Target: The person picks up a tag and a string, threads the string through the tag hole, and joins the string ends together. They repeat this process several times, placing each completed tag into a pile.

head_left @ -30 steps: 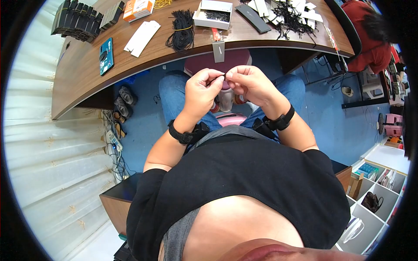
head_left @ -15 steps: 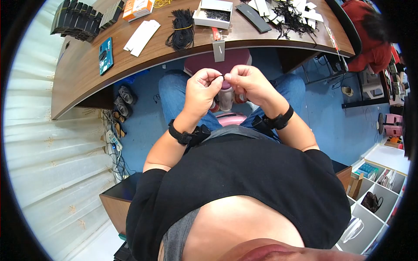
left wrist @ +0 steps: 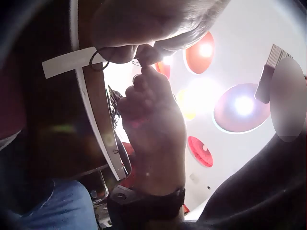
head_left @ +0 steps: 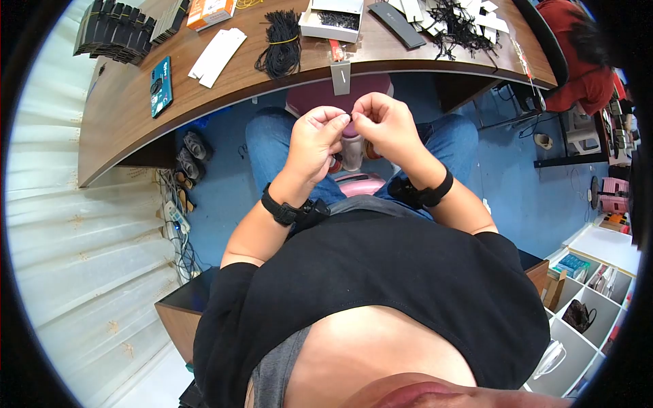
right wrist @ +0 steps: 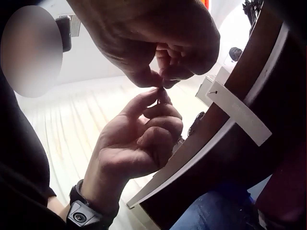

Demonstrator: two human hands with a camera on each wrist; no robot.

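Note:
Both hands meet fingertip to fingertip above the lap, in front of the desk edge. My left hand [head_left: 314, 144] pinches a thin black cord [left wrist: 90, 60], which bends into a small loop beside the fingers in the left wrist view. My right hand [head_left: 389, 128] pinches at the same spot, thumb against forefinger, its tips right at the left hand's tips. In the right wrist view a short dark end shows between the fingertips; the fingers hide most of the piece.
On the desk [head_left: 129, 129] lie a bundle of black cords [head_left: 279, 47], an open white box [head_left: 331, 30] of small black pieces, white cards [head_left: 218, 58], a phone [head_left: 161, 87] and a pile of corded tags [head_left: 469, 30]. A grey tag [head_left: 341, 80] hangs over the edge.
The right hand has turned and its knuckles have risen slightly, with its fingers more bent. The left hand stays nearly in place, and the fingertips remain together.

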